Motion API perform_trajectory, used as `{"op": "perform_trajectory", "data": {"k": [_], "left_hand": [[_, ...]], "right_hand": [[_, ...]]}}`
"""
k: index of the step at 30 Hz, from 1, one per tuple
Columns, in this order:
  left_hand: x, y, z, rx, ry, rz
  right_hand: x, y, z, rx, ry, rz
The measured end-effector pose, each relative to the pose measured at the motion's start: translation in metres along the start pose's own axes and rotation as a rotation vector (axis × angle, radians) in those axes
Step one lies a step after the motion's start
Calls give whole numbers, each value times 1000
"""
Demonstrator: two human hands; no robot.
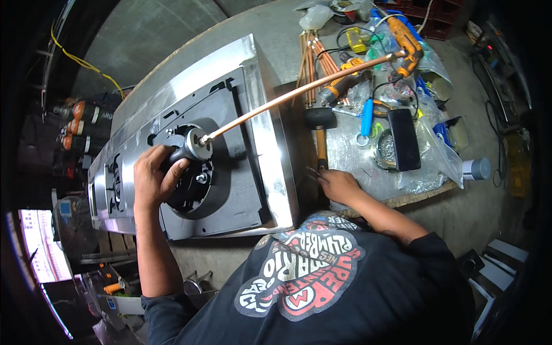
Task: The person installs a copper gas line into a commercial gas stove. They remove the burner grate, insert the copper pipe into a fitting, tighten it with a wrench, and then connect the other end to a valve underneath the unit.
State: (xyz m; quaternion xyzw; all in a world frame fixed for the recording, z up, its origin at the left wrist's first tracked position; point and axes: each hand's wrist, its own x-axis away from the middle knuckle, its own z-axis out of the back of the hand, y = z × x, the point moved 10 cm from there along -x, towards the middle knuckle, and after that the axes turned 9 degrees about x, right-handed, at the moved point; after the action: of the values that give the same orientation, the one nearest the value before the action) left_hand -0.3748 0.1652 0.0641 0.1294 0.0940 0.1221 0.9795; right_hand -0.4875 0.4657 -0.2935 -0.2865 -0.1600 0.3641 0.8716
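The left hand grips a round metal fitting, which sits just to the right of its thumb and fingers, above the dark ring in the black panel. From the fitting a copper tube slants away toward the upper right, across the tabletop. The right hand has curled fingers at the near end of the hammer; whether they grasp its handle I cannot tell.
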Motion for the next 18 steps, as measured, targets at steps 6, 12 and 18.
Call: {"op": "perform_trajectory", "data": {"k": [6, 12, 18], "left_hand": [[-18, 66, 11, 77, 0, -197], [-31, 76, -9, 144, -116, -177], [-43, 59, -20, 351, -342, -121]], "right_hand": [[-12, -10, -27, 193, -171, 38], [18, 10, -15, -36, -83, -102], [40, -3, 36, -78, 83, -157]]}}
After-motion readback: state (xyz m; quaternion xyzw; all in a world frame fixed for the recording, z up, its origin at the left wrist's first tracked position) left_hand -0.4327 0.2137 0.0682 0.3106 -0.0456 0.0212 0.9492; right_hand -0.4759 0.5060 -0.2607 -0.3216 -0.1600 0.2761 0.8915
